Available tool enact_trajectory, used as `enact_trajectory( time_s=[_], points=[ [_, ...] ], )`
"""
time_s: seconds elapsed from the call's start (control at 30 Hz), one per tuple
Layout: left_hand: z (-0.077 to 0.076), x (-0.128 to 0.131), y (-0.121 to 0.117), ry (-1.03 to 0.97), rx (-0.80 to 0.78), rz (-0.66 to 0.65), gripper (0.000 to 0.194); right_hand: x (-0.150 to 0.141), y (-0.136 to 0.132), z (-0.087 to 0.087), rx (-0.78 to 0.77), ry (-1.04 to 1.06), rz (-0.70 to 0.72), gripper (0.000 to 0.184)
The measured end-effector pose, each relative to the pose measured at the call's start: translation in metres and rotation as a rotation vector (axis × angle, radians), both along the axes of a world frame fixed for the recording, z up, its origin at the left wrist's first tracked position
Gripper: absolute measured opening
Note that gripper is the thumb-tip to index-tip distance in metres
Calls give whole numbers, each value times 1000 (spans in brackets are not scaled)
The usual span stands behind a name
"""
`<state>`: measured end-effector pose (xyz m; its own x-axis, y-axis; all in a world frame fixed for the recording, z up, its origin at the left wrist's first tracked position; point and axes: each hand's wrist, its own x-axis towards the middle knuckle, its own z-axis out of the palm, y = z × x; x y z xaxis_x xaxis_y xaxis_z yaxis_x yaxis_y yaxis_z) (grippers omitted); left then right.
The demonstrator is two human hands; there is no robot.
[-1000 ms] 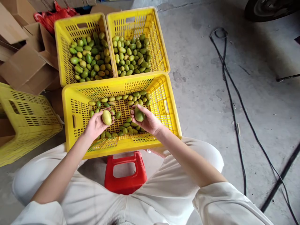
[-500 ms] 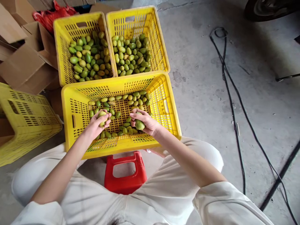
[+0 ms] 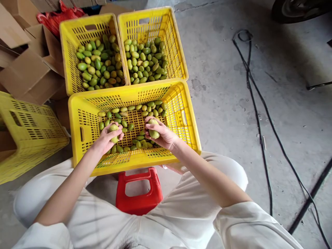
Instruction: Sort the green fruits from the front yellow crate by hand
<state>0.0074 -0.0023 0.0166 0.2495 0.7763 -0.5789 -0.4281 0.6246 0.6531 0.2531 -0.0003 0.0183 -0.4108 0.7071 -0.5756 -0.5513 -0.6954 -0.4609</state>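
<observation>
My left hand (image 3: 112, 134) is closed around a yellow-green mango (image 3: 114, 128), its thumb lying across the fruit. On the other side, my right hand (image 3: 160, 133) grips another small green mango (image 3: 154, 134), with the thumb laid over its middle. Both hands are held over the near yellow crate (image 3: 129, 165), apart from each other. Inside that crate, loose green mangoes (image 3: 138, 144) lie along the near and far sides, with more around the left hand. The crate's slatted bottom shows between them.
Behind stand two yellow crates, left (image 3: 67, 69) and right (image 3: 181, 55), holding many green and yellowish fruits. A red stool (image 3: 138, 204) sits between my knees. Cardboard boxes (image 3: 28, 72) and another yellow crate (image 3: 38, 138) are at left. Black cables (image 3: 264, 107) lie on the floor at right.
The fruit in my right hand has been turned, showing a paler, yellower side, with the thumb now across it. My left hand has barely moved.
</observation>
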Motion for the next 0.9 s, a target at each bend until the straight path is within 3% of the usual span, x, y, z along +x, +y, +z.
enact_trajectory(
  time_s=[0.17,0.4,0.7,0.9],
  points=[
    [5,1,3,54,42,-59,36,0,0,-4,-32,-73,-52,46],
    [5,-1,5,-23,-23,35,27,4,5,-3,-78,67,-47,31],
    [6,0,1,-18,12,-28,35,1,0,-2,-19,106,8,45],
    [2,-1,4,9,-19,86,28,3,2,-3,-77,70,-33,40]
  ],
)
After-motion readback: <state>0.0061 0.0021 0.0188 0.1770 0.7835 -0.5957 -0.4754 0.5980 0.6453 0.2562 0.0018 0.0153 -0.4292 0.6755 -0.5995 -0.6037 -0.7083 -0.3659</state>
